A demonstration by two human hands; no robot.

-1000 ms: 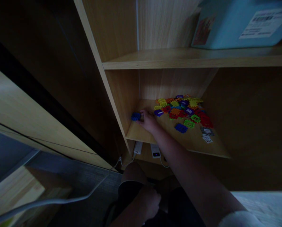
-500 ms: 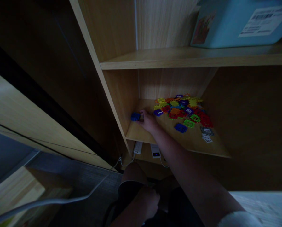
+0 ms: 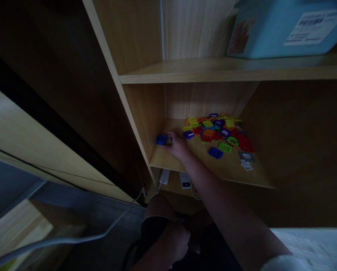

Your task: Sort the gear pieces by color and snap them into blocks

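Note:
My right hand (image 3: pixel 179 146) reaches onto the shelf, its thumb and forefinger pinched at a small stack of blue plastic toy pieces (image 3: pixel 161 139) by the left side wall. A bit of blue shows between those fingers; the far fingers are partly hidden. To the right of this hand lies a loose pile of gear-edged plastic toy pieces (image 3: pixel 209 133) in red, yellow, orange, green and purple. One blue piece (image 3: pixel 215 153) lies apart in front of the pile. My left hand (image 3: pixel 177 241) rests on my lap with its fingers curled in, and nothing shows in it.
A light-blue bin (image 3: pixel 270 34) with a white label stands on the upper shelf board (image 3: pixel 227 71). Below the toy shelf are a white power strip (image 3: pixel 164 177) and a white device (image 3: pixel 185 180) with a small display. A pale cable (image 3: pixel 106 231) crosses the left floor.
The view has shifted very slightly. My right hand stays at the blue stack, with a little more blue showing between its fingers. My left hand stays on my lap.

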